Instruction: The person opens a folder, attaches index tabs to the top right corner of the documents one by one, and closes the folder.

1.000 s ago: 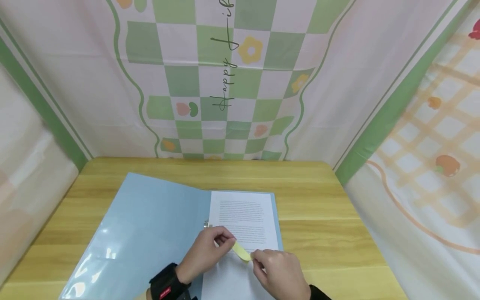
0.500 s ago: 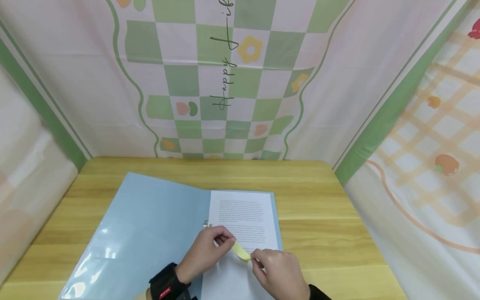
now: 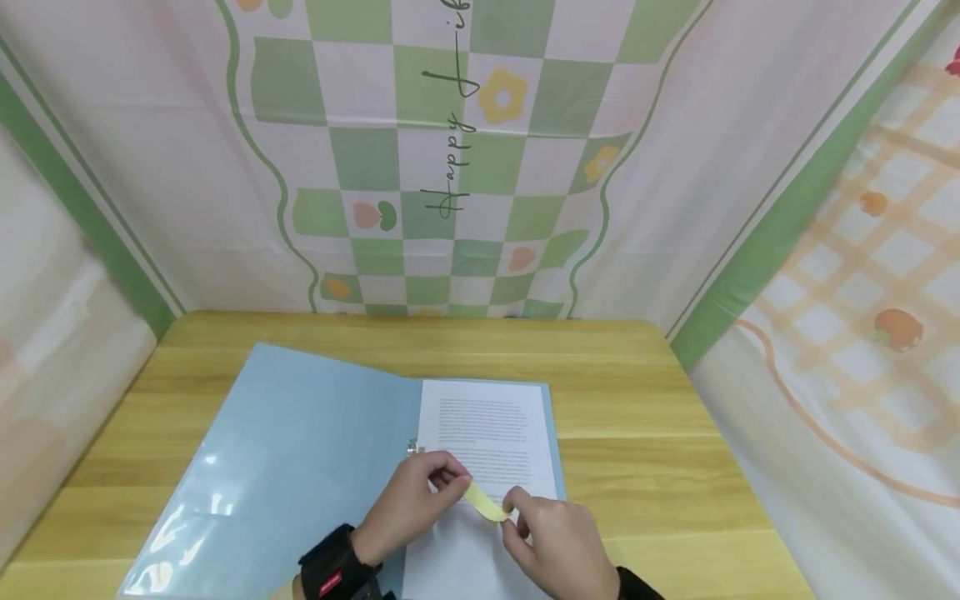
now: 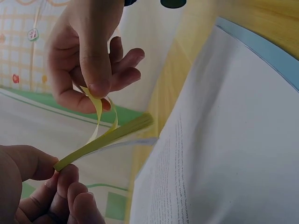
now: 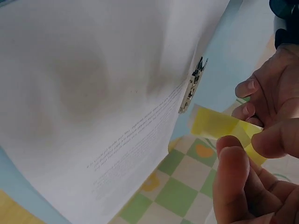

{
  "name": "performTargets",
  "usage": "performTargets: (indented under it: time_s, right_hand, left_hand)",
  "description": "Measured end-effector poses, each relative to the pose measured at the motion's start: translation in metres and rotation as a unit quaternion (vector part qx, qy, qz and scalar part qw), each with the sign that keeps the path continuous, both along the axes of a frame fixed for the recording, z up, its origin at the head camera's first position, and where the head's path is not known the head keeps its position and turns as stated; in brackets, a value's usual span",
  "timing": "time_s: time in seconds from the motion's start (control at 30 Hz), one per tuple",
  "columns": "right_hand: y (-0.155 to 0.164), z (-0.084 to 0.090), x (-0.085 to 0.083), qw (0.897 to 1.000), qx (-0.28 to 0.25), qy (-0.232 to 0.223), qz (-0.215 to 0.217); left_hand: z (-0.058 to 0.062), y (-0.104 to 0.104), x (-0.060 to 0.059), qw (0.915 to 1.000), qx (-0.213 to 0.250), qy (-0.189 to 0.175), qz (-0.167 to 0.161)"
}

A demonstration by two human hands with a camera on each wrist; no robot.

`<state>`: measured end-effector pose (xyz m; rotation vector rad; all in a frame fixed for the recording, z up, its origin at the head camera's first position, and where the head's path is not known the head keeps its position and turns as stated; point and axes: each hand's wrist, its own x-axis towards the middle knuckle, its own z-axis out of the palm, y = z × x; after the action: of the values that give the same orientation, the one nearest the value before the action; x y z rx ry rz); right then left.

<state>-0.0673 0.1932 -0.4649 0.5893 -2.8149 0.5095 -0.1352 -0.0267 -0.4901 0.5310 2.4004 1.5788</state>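
Fingers (image 4: 96,77) of the right hand (image 3: 558,546) are pinching the curled-up top sheet of a small yellow sticky note pad (image 3: 483,503), while the left hand (image 3: 408,508) pinches the other end of the pad between thumb and fingertips. The pad sits in the air just above the near part of the printed page (image 3: 487,433), between both hands.

Compared with a second ago not much moved. The right hand has crept a bit toward the left one and its thumb now sits further over the pad, so to me it looks like the top sheet is getting peeled but isn't off yet.

The left wrist view is the useful one: it shows the pad (image 4: 105,140) edge-on as a thin stack, with one sheet (image 4: 99,109) bent up into a loop under the right thumb. From the head view it's just a yellow strip. The right wrist view gives the flat face of the pad (image 5: 219,125) and a metal clip (image 5: 192,91) at the page's edge, barely visible from the head.

Further out, the page lies in an open blue folder (image 3: 300,450) on the wooden tabletop (image 3: 637,417), with a checkered cloth backdrop (image 3: 450,167) behind.
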Motion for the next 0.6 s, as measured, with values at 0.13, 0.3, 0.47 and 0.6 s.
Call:
performTargets:
  time_s: [0.13,0.3,0.47,0.6]
  right_hand:
    - [0.0025,-0.0001,-0.0019,0.998,-0.029,-0.064,-0.005]
    - [0.0071,0.0011,-0.0056,0.980,-0.109,-0.164,-0.002]
    - [0.0101,0.0014,-0.0079,0.962,-0.150,-0.227,0.017]
    - [0.0097,0.0022,-0.0087,0.955,-0.165,-0.245,0.019]
  left_hand:
    - [-0.0003,0.0004,0.0001,1.0000,-0.001,0.001,0.001]
    - [-0.0013,0.0004,0.0000,1.0000,-0.001,0.003,0.003]
    - [-0.0030,-0.0001,-0.0007,0.9999,-0.007,0.003,0.007]
    - [-0.0032,-0.0004,-0.0004,0.9999,-0.008,0.004,0.010]
